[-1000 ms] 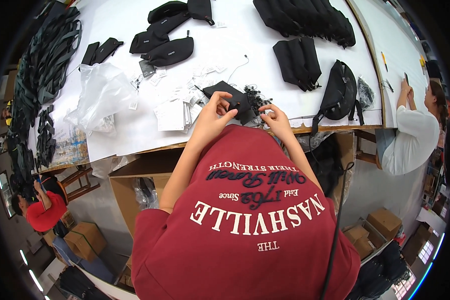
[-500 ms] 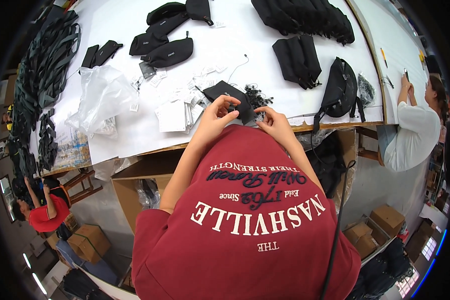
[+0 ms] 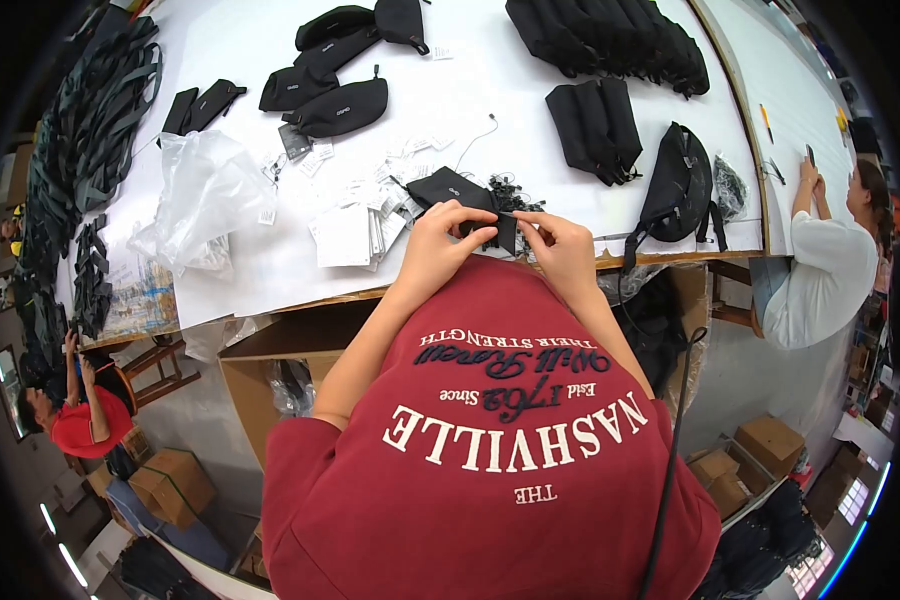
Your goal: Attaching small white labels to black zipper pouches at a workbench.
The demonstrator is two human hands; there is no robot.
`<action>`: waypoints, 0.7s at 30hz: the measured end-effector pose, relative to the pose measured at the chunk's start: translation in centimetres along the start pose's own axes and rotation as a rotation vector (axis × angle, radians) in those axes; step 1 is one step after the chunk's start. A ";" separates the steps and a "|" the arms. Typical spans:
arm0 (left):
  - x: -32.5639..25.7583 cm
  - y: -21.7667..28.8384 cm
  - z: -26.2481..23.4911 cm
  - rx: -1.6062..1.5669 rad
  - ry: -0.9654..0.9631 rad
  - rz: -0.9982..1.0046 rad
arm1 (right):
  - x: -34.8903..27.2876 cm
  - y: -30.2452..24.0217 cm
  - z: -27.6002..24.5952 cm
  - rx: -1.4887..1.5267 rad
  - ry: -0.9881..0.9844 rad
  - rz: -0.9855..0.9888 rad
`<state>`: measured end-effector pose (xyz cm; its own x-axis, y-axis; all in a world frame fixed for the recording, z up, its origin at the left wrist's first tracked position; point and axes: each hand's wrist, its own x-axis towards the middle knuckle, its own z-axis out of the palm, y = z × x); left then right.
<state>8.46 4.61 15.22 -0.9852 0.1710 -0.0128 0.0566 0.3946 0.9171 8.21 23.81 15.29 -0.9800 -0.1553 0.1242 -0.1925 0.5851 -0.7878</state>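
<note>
A small black zip pouch (image 3: 440,187) lies at the table's near edge, right in front of me. My left hand (image 3: 438,245) is closed at the pouch's near right end, thumb and fingers pinching it. Close beside it, my right hand (image 3: 562,247) pinches a thin dark end that is too small to name, and the fingertips of both hands nearly meet. Below the fingers hangs a flat black piece (image 3: 507,236). Behind my right hand is a tangle of black cords (image 3: 510,190). White paper tags (image 3: 345,236) are stacked left of the pouch.
Black pouches (image 3: 342,108) lie farther back, with more black bags (image 3: 595,130) to the right and a black waist bag (image 3: 678,185) near the edge. Clear plastic bags (image 3: 205,190) and black straps (image 3: 90,130) are on the left. Other people work at both sides.
My hands have come closer together at the pouch's end, and the left fingers have closed into a pinch. The flat black piece now shows below them.
</note>
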 end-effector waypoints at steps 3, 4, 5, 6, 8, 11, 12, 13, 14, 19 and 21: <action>0.3 0.1 0.6 0.056 0.026 0.096 | 0.0 -0.8 -0.2 -0.073 -0.020 0.024; 0.3 0.1 0.8 0.056 0.025 0.095 | 0.0 -1.2 -0.3 -0.106 -0.024 0.026; 0.4 0.0 1.0 0.103 0.034 0.134 | 0.0 -1.4 -0.3 -0.138 -0.028 0.028; 0.4 -0.1 1.1 0.151 0.044 0.173 | -0.1 -1.3 -0.1 -0.137 -0.028 0.029; 0.5 -0.2 1.3 0.185 0.049 0.211 | -0.3 -1.1 0.2 -0.100 0.003 0.020; 0.6 -0.4 1.4 0.220 0.059 0.270 | -0.5 -1.1 0.3 -0.095 0.000 0.039; 0.6 -0.5 1.5 0.219 0.064 0.291 | -0.4 -1.1 0.3 -0.095 0.001 0.040; 0.6 -0.4 1.5 0.219 0.063 0.291 | -0.5 -1.0 0.3 -0.095 -0.006 0.027; 0.6 -0.4 1.4 0.229 0.074 0.292 | -0.5 -1.0 0.3 -0.095 -0.013 0.014; 0.6 0.0 1.2 0.126 0.134 0.214 | 0.3 -1.6 -0.2 0.201 -0.139 0.215; 0.6 -0.2 1.0 -0.007 0.103 0.103 | 0.5 -1.4 0.0 0.286 -0.167 0.262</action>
<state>8.02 5.55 14.65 -0.9856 0.1170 0.1223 0.1578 0.3731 0.9143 8.02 22.97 16.44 -0.9681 -0.1711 -0.1832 0.1065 0.3808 -0.9185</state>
